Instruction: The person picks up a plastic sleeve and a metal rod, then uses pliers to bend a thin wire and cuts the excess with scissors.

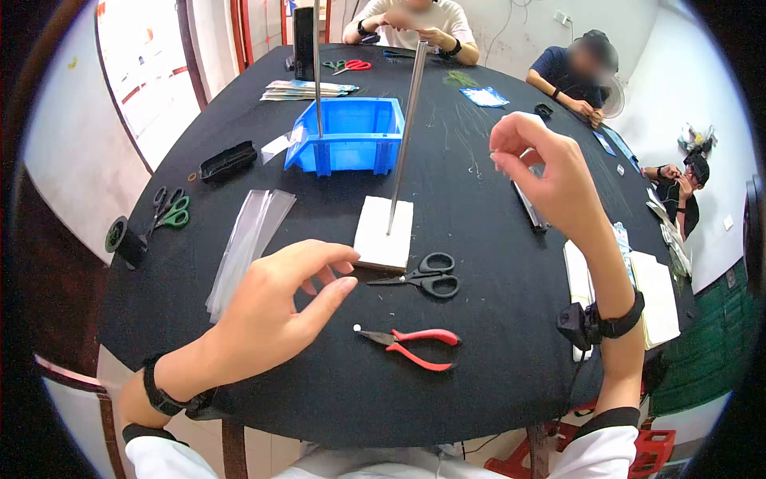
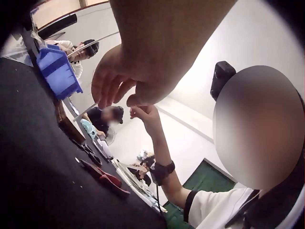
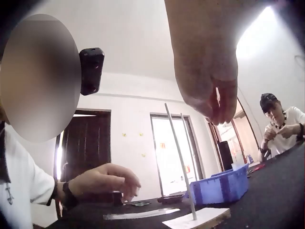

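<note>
My left hand (image 1: 275, 299) hovers over the front of the table, fingers bent and thumb apart from the index finger. Just beyond its fingertips stands a white-topped block (image 1: 373, 231) with an upright metal rod (image 1: 408, 120). My right hand (image 1: 550, 168) is raised at the right, its thumb and fingertips drawn close together; I cannot tell whether something thin is between them. Black-handled scissors (image 1: 437, 281) lie beside the block. Nearer me are red-handled pliers (image 1: 419, 343), with a small white piece (image 1: 357, 327) at their tip.
A blue bin (image 1: 345, 154) stands behind the block, with clear plastic sleeves (image 1: 247, 243) to the left. Green-handled scissors (image 1: 174, 212) and a black spool (image 1: 124, 242) lie at the left edge. White packets (image 1: 653, 299) lie at right. Several people sit around the table.
</note>
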A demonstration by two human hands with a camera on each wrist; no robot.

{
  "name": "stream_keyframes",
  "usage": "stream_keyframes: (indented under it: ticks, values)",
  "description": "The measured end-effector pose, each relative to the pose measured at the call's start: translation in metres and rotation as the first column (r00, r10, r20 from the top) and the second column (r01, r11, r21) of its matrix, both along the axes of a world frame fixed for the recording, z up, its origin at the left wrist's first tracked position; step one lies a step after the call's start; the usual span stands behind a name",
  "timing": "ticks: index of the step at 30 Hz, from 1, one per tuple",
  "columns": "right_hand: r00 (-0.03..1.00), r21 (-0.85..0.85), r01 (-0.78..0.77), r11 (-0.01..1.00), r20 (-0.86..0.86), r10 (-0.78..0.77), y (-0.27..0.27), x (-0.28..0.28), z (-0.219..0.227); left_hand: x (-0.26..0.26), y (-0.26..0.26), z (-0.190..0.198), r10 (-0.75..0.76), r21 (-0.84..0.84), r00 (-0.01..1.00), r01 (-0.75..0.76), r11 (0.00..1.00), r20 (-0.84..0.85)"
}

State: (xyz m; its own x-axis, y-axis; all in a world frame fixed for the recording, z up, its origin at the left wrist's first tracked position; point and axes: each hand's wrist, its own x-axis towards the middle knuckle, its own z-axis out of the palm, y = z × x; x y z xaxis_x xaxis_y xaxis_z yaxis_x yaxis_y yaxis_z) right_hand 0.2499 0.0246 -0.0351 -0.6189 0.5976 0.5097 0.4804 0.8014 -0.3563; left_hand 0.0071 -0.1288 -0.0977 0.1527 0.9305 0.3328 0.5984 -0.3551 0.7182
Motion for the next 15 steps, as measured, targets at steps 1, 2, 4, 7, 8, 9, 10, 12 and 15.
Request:
stream_keyframes:
  ticks: [1,2,4,7,8,9,10,12,15]
  values:
    - [1.0,0.0,0.002,1.0,0.007,-0.002,0.002,0.002,-0.002,0.003,-0.002,0.0,-0.01,-0.017,1.0,0.01,1.0,0.011]
    - [1.0,0.001,0.004,1.0,0.014,-0.004,0.003,0.004,-0.003,0.005,-0.003,-0.001,-0.019,-0.032,1.0,0.02,0.999,0.021]
    - [0.996,-0.263,-0.086,0.961,-0.041,0.078,-0.002,0.01,-0.006,0.008,-0.005,-0.002,-0.04,-0.058,0.999,0.041,0.997,0.033]
    - [0.972,-0.543,-0.229,0.808,-0.079,0.223,-0.019,0.022,0.002,0.008,-0.01,-0.002,-0.053,-0.082,0.998,0.056,0.995,0.035]
    - [0.958,-0.615,-0.268,0.741,-0.088,0.273,-0.028,0.027,0.009,0.006,-0.011,-0.003,-0.051,-0.086,0.998,0.053,0.995,0.028]
    - [0.958,-0.623,-0.264,0.736,-0.081,0.275,-0.036,0.033,0.015,0.005,-0.011,-0.003,-0.05,-0.089,0.999,0.052,0.995,0.021]
    - [0.958,-0.63,-0.26,0.732,-0.074,0.276,-0.044,0.039,0.02,0.003,-0.012,-0.003,-0.045,-0.08,0.999,0.047,0.996,0.03]
    - [0.954,-0.641,-0.289,0.711,-0.134,0.267,-0.059,0.053,0.033,0.001,-0.012,-0.006,-0.037,-0.06,0.998,0.04,0.997,0.05]
    - [0.846,-0.514,-0.509,0.69,-0.449,0.289,-0.072,0.078,0.04,0.001,-0.013,-0.009,-0.028,-0.072,0.998,0.032,0.997,0.058]
